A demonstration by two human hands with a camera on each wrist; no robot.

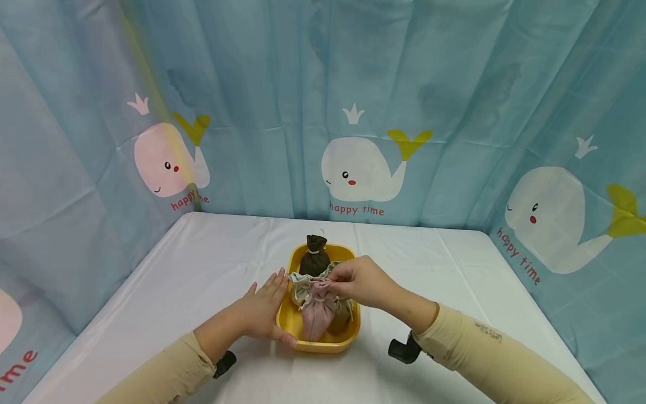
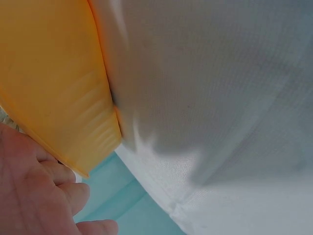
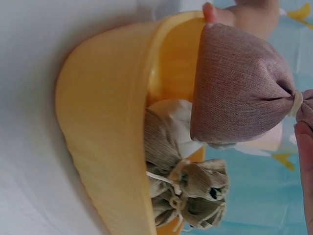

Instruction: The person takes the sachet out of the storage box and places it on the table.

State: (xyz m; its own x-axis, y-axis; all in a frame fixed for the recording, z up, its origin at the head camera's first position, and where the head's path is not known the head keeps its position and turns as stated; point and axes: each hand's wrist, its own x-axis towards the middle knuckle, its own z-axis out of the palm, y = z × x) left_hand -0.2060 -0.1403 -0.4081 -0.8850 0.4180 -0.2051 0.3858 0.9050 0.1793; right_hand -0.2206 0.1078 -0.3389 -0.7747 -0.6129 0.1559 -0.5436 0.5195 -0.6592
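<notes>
A yellow plastic basin (image 1: 323,348) stands on the table with several small drawstring pouches in it. My right hand (image 1: 363,280) pinches the gathered top of a pink cloth pouch (image 1: 318,322), which hangs over the basin; the right wrist view shows its flat bottom raised beside the rim. Spread along the basin's left side, my left hand (image 1: 259,308) touches the rim with fingers extended. At the basin's far end sits a dark brown pouch (image 1: 314,262). Partly behind the pink one are a whitish pouch (image 3: 178,120) and an olive-brown corduroy pouch (image 3: 200,188).
White cloth (image 1: 429,269) covers the table around the basin. A blue curtain (image 1: 282,185) with whale prints rises behind and along both sides. Black wrist cameras (image 1: 404,350) hang beneath both sleeves.
</notes>
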